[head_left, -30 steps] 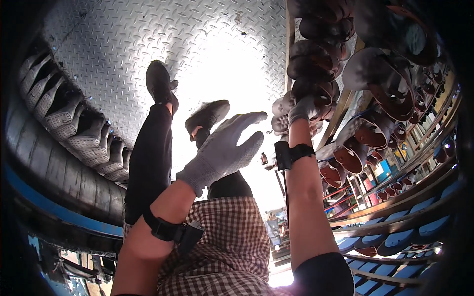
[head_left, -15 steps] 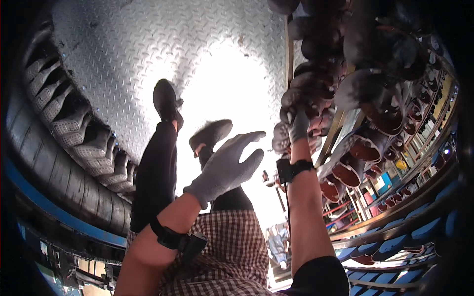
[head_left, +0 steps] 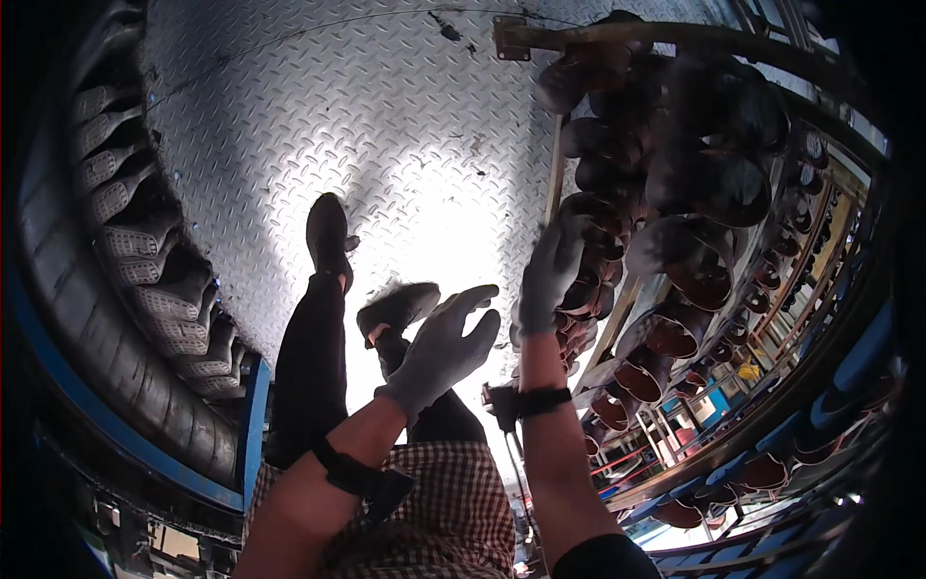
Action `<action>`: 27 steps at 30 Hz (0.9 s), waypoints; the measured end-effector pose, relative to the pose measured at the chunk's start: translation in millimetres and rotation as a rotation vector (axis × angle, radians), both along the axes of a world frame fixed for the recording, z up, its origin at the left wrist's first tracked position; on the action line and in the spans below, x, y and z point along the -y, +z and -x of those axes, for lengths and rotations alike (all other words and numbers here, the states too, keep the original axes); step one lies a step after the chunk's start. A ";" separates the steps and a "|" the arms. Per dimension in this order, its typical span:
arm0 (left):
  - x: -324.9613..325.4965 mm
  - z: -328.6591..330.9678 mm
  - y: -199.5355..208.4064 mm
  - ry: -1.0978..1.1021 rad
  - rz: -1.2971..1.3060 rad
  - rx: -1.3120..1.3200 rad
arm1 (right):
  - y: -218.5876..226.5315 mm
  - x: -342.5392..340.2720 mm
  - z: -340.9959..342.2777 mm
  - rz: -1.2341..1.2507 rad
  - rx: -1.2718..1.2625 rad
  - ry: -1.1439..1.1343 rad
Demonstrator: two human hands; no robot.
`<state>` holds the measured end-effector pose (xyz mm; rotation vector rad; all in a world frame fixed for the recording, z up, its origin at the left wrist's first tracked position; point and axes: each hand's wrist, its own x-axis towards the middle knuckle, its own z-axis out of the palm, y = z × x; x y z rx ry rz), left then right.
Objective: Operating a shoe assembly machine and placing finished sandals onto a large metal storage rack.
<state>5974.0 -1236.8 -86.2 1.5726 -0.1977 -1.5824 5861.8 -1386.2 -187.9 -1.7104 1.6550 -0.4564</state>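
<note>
Both of my hands wear grey gloves. My left hand (head_left: 444, 352) is raised in front of my checked apron, its thumb and fingers apart and nothing in it. My right hand (head_left: 552, 275) is beside a rack of dark, shiny boots (head_left: 690, 256) with reddish-brown openings. Its fingers look stretched out, and their tips lie against or just in front of a dark boot (head_left: 596, 220); whether they touch it I cannot tell. A black strap with a small box is on each forearm.
Along the left runs a curved row of dark footwear with pale treaded soles (head_left: 135, 241), beside a black ribbed band (head_left: 116, 352) and a blue rail (head_left: 125, 434). Metal tread-plate floor (head_left: 386, 87) lies ahead, glaring in the middle. A metal bar (head_left: 666, 37) crosses the rack's far end.
My right hand has come left, out from among the boots, to the rack's near side. The left hand stays open and sits slightly lower in view. The whole view has shifted, showing more floor ahead.
</note>
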 end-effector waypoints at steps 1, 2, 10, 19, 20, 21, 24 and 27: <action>-6.4 -3.7 -2.3 0.042 0.000 0.050 | -3.4 17.1 -27.6 0.177 -0.130 0.198; -11.9 -7.2 -4.8 0.084 0.001 0.100 | -7.6 33.9 -51.8 0.204 -0.097 0.203; 0.6 -29.4 6.0 0.110 -0.032 0.103 | -77.4 184.4 -122.8 0.542 -0.139 0.223; 6.4 -54.6 0.9 0.225 0.022 0.117 | -118.3 261.1 -116.4 0.105 -0.488 0.105; 6.4 -56.4 -0.1 0.217 0.014 0.121 | -110.8 260.1 -121.5 -0.099 -0.428 0.164; 6.3 -58.1 -0.7 0.212 0.009 0.114 | -113.1 246.8 -126.6 -0.022 -0.147 0.095; 14.7 -62.6 3.7 0.203 0.017 0.104 | -101.2 264.4 -121.7 -0.043 -0.076 0.048; 18.3 -63.7 4.8 0.167 0.015 0.072 | -101.9 251.7 -129.4 -0.087 0.033 -0.027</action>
